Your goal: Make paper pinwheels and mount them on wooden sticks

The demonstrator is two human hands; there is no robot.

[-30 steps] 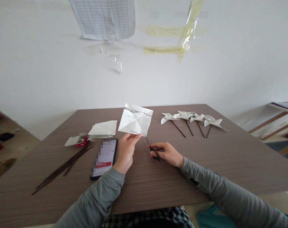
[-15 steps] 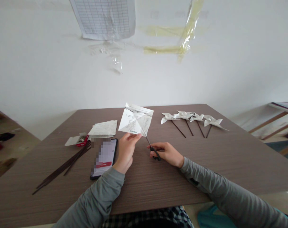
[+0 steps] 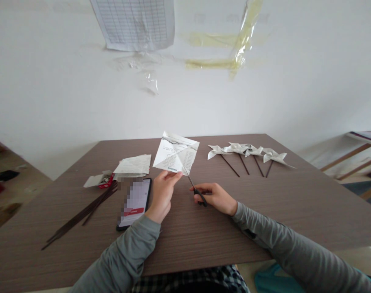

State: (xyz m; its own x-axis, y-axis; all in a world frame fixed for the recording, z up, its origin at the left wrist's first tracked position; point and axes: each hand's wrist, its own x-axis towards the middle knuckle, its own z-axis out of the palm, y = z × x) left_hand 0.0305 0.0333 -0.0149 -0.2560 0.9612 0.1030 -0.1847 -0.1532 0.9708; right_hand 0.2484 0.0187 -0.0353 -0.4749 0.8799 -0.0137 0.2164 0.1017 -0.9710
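Toward the left edge of the brown table (image 3: 295, 211), a bundle of thin dark sticks (image 3: 81, 213) is lying slantwise, with a small red and white box (image 3: 99, 179) sitting open just behind it and a phone (image 3: 134, 202) resting beside it, its screen lit. Behind the phone, a few loose printed sheets (image 3: 133, 165) are waiting, apparently still unused. Near the middle of the table, the left hand (image 3: 163, 194) is pinching the lower corner of a square of printed paper (image 3: 176, 154) between thumb and fingertips, holding it up off the surface with its diagonal creases showing. The right hand (image 3: 215, 197) is closed around the handles of a pair of scissors (image 3: 195, 186), whose blades are reaching into the paper along a crease from its lower corner, so the cutting seems to be in its early part; how many creases are already cut cannot be told. Toward the far right corner, four finished paper pinwheels (image 3: 246, 151) on sticks are lying in a row, suggesting several are done and more paper and sticks are remaining.
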